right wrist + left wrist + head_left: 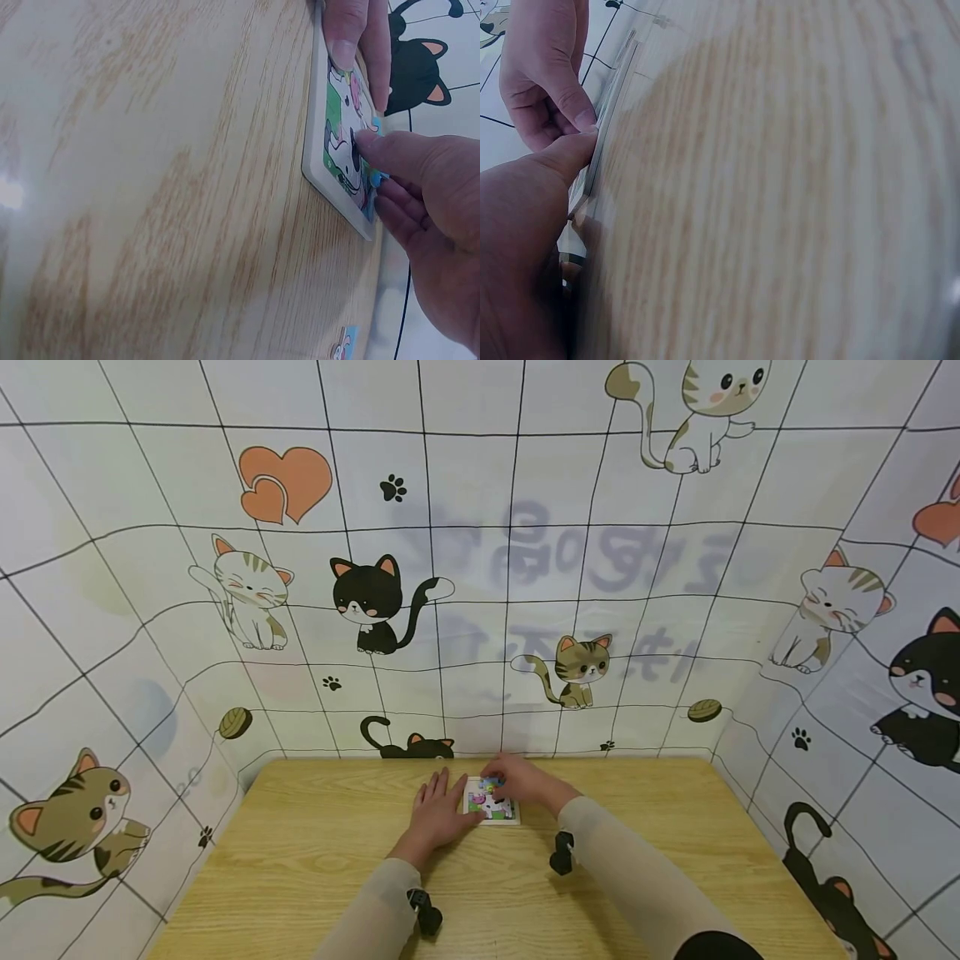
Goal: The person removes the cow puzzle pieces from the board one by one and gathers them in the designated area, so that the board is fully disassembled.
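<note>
A small picture puzzle in a white frame lies flat near the table's far edge. Cow-like black-and-white patches and green show on it. My left hand rests at its left side, fingers straight and spread, the thumb on the frame. From the right, my right hand reaches over the puzzle's upper part with curled fingers. In the right wrist view, its thumb and fingertips pinch a bluish puzzle piece, mostly hidden by the hand.
A loose puzzle piece lies on the table at the bottom of the right wrist view. The wooden table meets a white grid-patterned cloth with cartoon cats behind and at both sides.
</note>
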`<action>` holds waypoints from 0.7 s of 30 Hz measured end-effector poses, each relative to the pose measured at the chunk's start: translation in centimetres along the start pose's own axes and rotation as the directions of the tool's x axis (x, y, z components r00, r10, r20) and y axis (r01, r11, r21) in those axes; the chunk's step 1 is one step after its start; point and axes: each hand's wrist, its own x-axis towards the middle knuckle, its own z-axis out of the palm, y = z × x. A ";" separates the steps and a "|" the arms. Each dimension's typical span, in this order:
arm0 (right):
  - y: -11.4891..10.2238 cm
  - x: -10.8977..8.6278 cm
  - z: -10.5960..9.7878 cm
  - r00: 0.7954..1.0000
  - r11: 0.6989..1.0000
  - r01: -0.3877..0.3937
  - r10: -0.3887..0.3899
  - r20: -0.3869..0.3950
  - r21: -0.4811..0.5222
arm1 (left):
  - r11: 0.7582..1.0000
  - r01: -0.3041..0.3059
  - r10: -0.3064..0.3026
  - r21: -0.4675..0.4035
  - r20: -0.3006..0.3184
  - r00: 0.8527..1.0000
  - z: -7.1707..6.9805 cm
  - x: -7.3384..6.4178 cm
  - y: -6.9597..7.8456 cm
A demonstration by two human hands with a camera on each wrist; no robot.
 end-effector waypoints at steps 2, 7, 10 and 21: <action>-0.1 0.0 0.0 1.000 1.000 -0.008 0.008 0.003 -0.003 | 1.000 0.001 -0.001 0.005 -0.001 1.000 0.0 0.0 0.0; -0.2 -0.1 -0.2 1.000 1.000 0.006 -0.006 0.006 -0.018 | 1.000 0.006 -0.006 0.012 0.003 1.000 0.0 0.1 0.1; -0.2 -0.2 -0.3 1.000 1.000 0.019 -0.018 0.008 -0.021 | 1.000 0.008 -0.008 0.010 0.007 1.000 -0.1 0.1 0.1; 0.1 -0.2 -0.2 1.000 1.000 -0.011 0.011 0.008 0.009 | 1.000 0.013 -0.013 0.018 0.009 1.000 -0.2 0.0 0.3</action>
